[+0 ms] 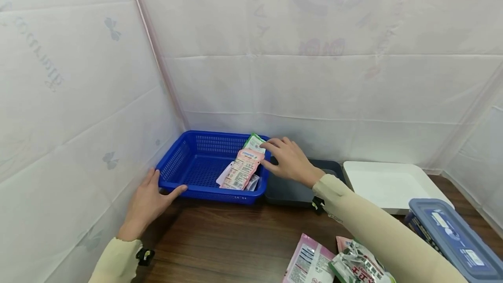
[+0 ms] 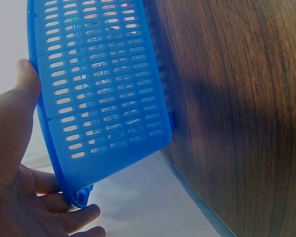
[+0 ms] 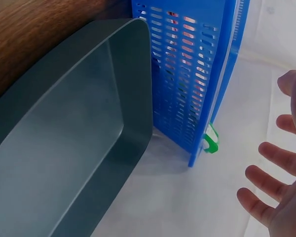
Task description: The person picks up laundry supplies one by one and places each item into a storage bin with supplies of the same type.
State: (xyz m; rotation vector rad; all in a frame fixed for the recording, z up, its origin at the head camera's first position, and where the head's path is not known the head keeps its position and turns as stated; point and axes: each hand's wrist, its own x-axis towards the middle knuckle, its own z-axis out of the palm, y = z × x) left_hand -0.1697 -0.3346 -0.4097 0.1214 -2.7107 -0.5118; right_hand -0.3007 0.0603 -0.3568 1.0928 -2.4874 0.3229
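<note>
Looked partway through. The basket [image 1: 202,167] already held several packets, bunched at its right end: a pink packet [image 1: 241,169] on top, a green-edged packet [image 1: 255,142] behind it, corners of others underneath. Exact count: can't tell, they overlapped. Left over on the table [image 1: 220,235]: a purple packet [image 1: 308,261], a green-and-white packet [image 1: 361,263] and a bit of a small pink one [image 1: 343,243] showing beside them. Whether those belonged in the basket too was my guess only.

Left hand [image 1: 147,204] gripped the basket's near left corner between thumb and fingers. Right hand [image 1: 288,160] was by the right rim, fingers spread apart.

Head view alone gave the packet layout, the white tray [image 1: 393,182] and the lidded box [image 1: 452,235]. It made the right fingertips look close to the pink packet; the right wrist view showed nothing in them, plus the green edge poking past the rim and the grey tray [image 3: 54,143] standing beside the basket. Left wrist view showed packet colours only through the slots.
</note>
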